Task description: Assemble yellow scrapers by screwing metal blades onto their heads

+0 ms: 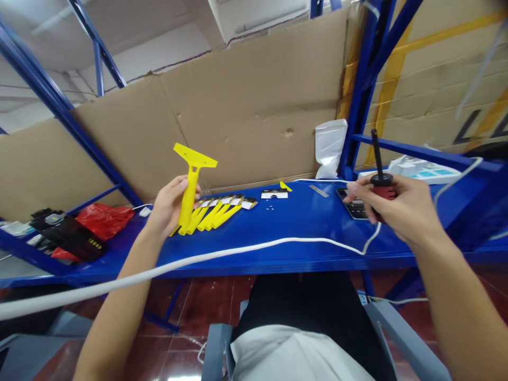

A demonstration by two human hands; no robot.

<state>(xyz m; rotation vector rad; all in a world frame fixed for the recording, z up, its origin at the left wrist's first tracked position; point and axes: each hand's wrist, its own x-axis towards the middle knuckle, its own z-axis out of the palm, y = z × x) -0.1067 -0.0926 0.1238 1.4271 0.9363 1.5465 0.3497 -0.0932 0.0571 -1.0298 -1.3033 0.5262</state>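
Observation:
My left hand (171,203) is closed around the handle of a yellow scraper (191,190), held upright with its wide head at the top. The head shows small holes and no blade that I can make out. Behind this hand, a row of yellow scrapers (222,216) with black-and-white labels lies on the blue table. My right hand (405,203) grips a screwdriver (383,185) by its red and black handle, its dark shaft pointing up. Beneath that hand, a phone (353,205) lies partly covered on the table.
On the blue table (301,225) lie a black-and-white card (274,194), tiny white bits, a yellow piece (285,186) and a metal blade (319,191). A white cable (254,246) crosses in front. A plastic bag (330,148) leans at the back; a red bag (105,219) is left.

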